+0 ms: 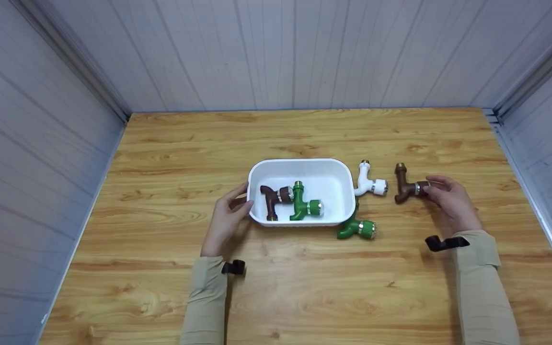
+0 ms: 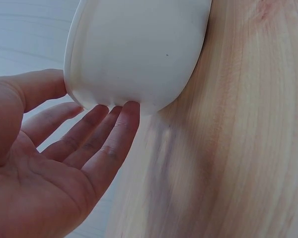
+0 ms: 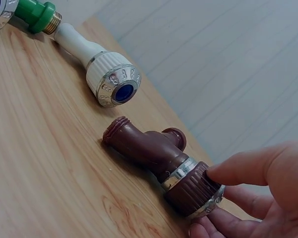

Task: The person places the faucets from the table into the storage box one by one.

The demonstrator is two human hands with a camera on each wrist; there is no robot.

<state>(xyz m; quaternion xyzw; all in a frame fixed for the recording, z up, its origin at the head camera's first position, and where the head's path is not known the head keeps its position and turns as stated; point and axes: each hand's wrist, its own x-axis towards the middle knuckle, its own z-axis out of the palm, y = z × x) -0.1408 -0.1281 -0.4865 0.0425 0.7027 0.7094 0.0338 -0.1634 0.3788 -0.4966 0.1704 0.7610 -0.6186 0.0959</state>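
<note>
My left hand (image 1: pixel 225 218) touches the left end of a white plastic tub (image 1: pixel 336 165), its fairly straight fingers on the outer wall and its thumb at the rim. In the tub lie a brown tap (image 1: pixel 271 199) and a green tap (image 1: pixel 300 203). To the right, my right hand (image 1: pixel 451 201) pinches the ribbed knob of another brown tap (image 1: pixel 403 187), thumb on one side and fingers on the other. Between that tap and the tub is a white tap (image 1: pixel 364 182). Another green tap (image 1: pixel 352 227) lies by the tub's near right corner, partly hidden by it.
Everything stands on a wood-grain table (image 1: pixel 161 191). Pale panelled walls (image 1: pixel 266 57) enclose its back and both sides. A dark strap piece (image 1: pixel 446 243) sticks out from the right sleeve, and another (image 1: pixel 234 267) from the left.
</note>
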